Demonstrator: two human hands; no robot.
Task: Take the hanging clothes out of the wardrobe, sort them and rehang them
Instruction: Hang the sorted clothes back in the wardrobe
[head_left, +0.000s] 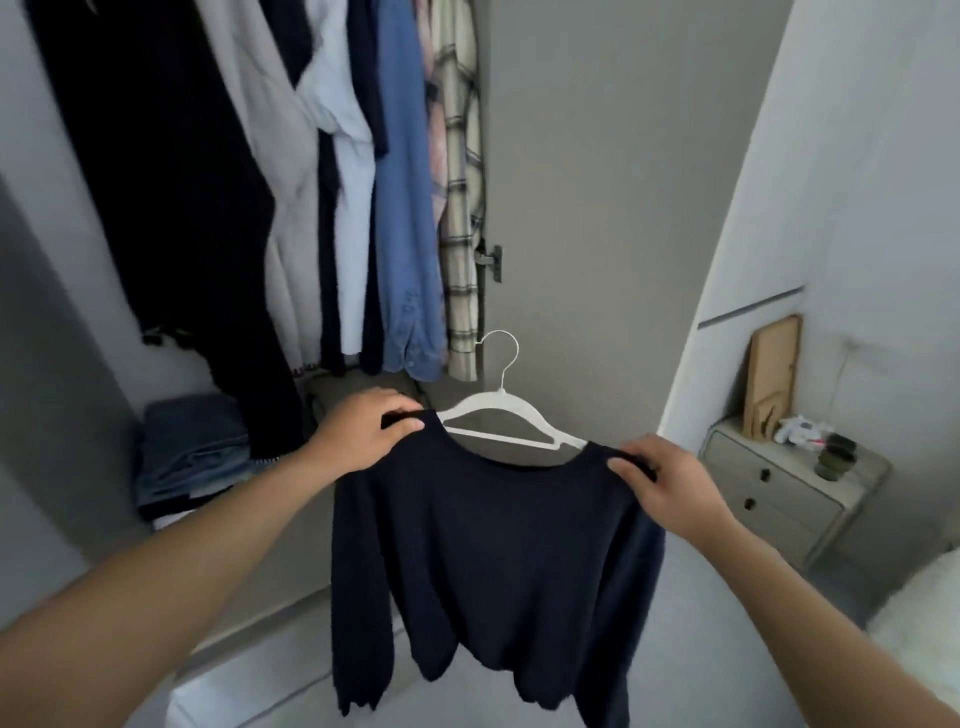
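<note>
Item: navy sweater (498, 545) on white hanger (498, 415), held before wardrobe (597, 182). My left hand (363, 431), right hand (660, 483) pinch shoulders. I'd seat both seams evenly, then hook on rail.

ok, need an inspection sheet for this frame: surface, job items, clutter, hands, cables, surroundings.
Surface: grey floor; no worktable seen.
Job's things: navy sweater on a white hanger, held up in front of the wardrobe; hanging clothes on the left, from black through white and blue to plaid.
Clutter: folded jeans stacked on the wardrobe bottom.
Hands: left hand grips the sweater's left shoulder; right hand grips its right shoulder.
Cables: a thin wire on the wall above the nightstand.
Surroundings: open wardrobe door; nightstand with a wooden board and small items.
</note>
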